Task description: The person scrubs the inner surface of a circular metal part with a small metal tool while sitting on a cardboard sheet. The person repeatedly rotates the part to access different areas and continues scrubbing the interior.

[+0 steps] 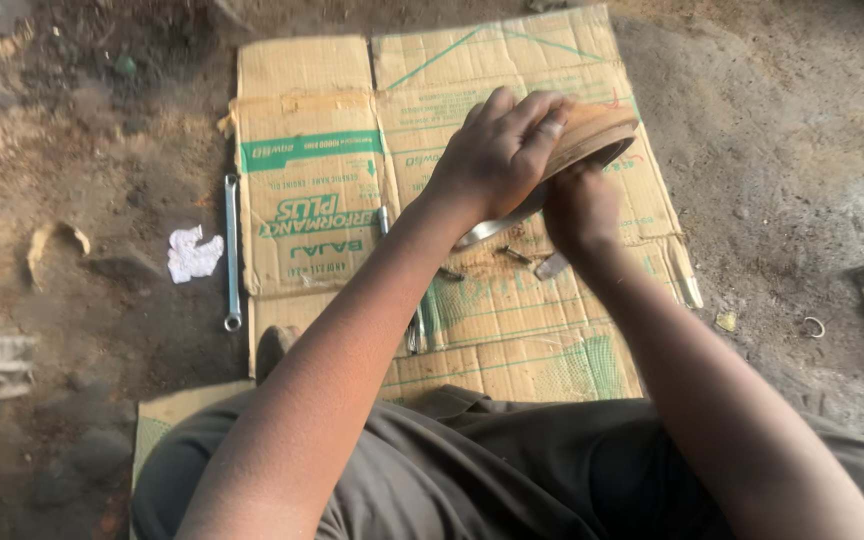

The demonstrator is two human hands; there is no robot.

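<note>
Rusty round part [592, 130] clasped by left hand [497, 150], right hand [580, 208], one spanner [231, 250].

A flattened carton [452, 210] lies on the ground [782, 150] in front of the person's lap [472, 470]. Along its left edge lies a spanner [231, 250], and left of that a scrap of paper [194, 253]. Above the middle of the carton both hands meet on a disc [592, 135]: the left hand [497, 155] lies on top of it, the right hand [580, 212] under it and nearer the person. On the carton below the hands lie a bolt [514, 254] and small tools [416, 330]. Far right on the ground lies a small ring [814, 326].
</note>
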